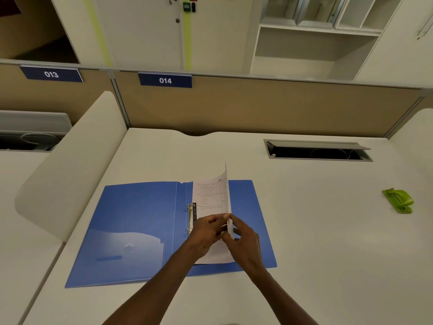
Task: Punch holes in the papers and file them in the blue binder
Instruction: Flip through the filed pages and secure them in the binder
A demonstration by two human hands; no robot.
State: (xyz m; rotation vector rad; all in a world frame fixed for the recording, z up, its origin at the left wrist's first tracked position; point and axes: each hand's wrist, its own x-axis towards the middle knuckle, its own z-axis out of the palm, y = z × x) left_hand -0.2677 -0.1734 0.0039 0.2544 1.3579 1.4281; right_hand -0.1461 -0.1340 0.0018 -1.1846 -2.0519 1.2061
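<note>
Both bare forearms are reaching forward from the lower edge and converging, the left hand [207, 233] and right hand [243, 240] meeting almost knuckle to knuckle, each pinching with thumb and fingers [225, 216] curled inward, wrists held straight and slightly raised.

Desk [304, 231] right of the blue binder [131, 221] is bare up to the green hole punch [398, 201] near the right edge, so open passage there. Open cable hatch [318, 151] at the back right is a recess. Binder centre is blocked: both hands [225, 233] and an upright sheet [219, 195] beside the rings [190, 219]. Curved divider [70, 165] walls the left, partition [257, 109] the back. Near edge free.
</note>
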